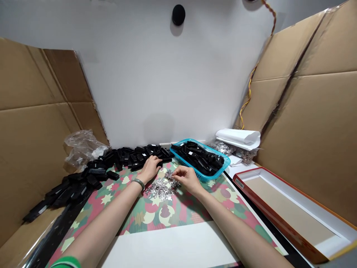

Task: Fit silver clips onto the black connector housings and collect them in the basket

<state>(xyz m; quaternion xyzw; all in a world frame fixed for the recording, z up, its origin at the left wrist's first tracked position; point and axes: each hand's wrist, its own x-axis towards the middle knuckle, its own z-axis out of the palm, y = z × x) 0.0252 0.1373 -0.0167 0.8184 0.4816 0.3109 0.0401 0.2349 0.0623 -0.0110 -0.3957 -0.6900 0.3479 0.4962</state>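
My left hand (150, 169), with a bangle at the wrist, reaches to the near edge of a long pile of black rectangular pieces (129, 156). Its fingers curl over one black piece, partly hidden by the hand. Just to the right, my right hand (187, 179) pinches at the top of a heap of small shiny silver metal pieces (163, 190). What sits between its thumb and forefinger looks like one of those pieces, too small to make out clearly. Behind my right hand stands a blue plastic basket (227, 163) filled with more black pieces.
A patterned sheet (150, 216) covers the table, with a white strip (173, 245) along the front. At right lies an open red-edged box (295, 212) below bagged metal pieces (247, 154). Cardboard walls (312, 104) flank both sides. A clear plastic bag (83, 147) lies at left.
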